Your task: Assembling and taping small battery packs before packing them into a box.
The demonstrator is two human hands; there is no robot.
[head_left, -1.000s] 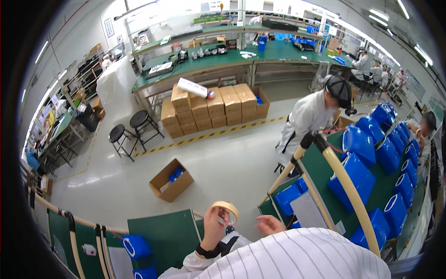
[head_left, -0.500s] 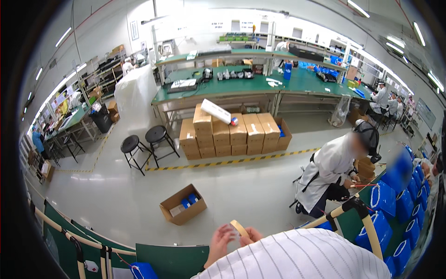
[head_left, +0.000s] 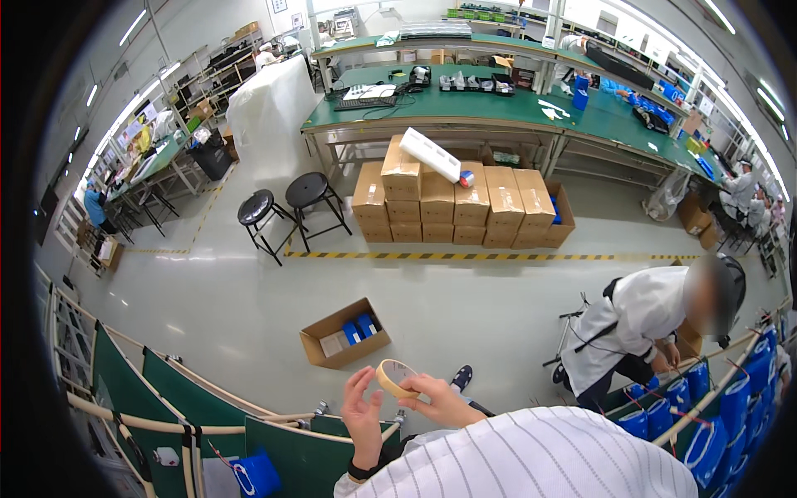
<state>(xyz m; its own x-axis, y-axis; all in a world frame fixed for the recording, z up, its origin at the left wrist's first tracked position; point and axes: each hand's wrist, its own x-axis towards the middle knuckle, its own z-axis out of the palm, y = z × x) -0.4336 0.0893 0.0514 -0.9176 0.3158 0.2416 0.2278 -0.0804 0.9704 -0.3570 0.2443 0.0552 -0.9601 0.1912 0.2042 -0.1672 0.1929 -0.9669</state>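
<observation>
A roll of yellowish tape [head_left: 387, 384] is tilted in front of me, its round opening facing up. My right hand [head_left: 447, 403] grips its right edge between thumb and fingers. On its other side, my left hand [head_left: 363, 415] is raised with fingers extended and thumb apart, close to the tape. Whether a left fingertip touches the roll is hard to make out. A dark band circles my left wrist, and a striped white sleeve covers my right arm.
An open cardboard box [head_left: 344, 334] with blue packs stands on the floor ahead. Green panels with cream pipe rails [head_left: 149, 423] are at left; a blue pack [head_left: 256, 475] hangs there. At right a person in white [head_left: 635, 319] bends over blue packs [head_left: 735, 398]. Two black stools [head_left: 309, 191] stand farther off.
My view has tilted down and shifted right. The tape roll has turned to show its opening, and my left hand has spread beside it. The person at right leans farther toward the packs.
</observation>
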